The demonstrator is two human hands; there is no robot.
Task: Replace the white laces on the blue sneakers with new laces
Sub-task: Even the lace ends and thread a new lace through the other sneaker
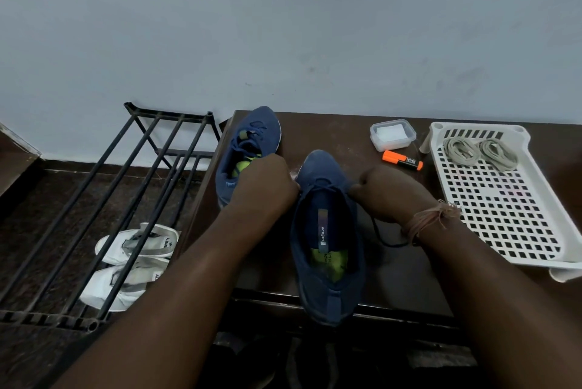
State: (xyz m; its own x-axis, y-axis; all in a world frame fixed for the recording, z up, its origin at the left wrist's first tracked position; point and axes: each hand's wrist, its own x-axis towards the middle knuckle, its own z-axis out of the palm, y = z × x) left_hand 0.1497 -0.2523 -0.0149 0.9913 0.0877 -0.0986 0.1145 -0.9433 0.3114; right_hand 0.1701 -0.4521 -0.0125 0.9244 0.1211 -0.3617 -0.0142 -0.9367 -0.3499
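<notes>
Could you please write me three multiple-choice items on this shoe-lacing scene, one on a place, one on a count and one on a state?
1. Where do the coiled laces lie?
A. in the white tray
B. on the metal rack
C. inside the clear box

2. How many blue sneakers are on the table?
A. one
B. two
C. three

3. What are the two hands doing?
A. resting flat on the table
B. holding the orange marker
C. working at the lace area of the near sneaker

Answers:
1. A, two pale coils lie at the tray's far end.
2. B, the near sneaker and the far sneaker.
3. C, the left hand and the right hand flank its lace area, fingers curled.
</notes>
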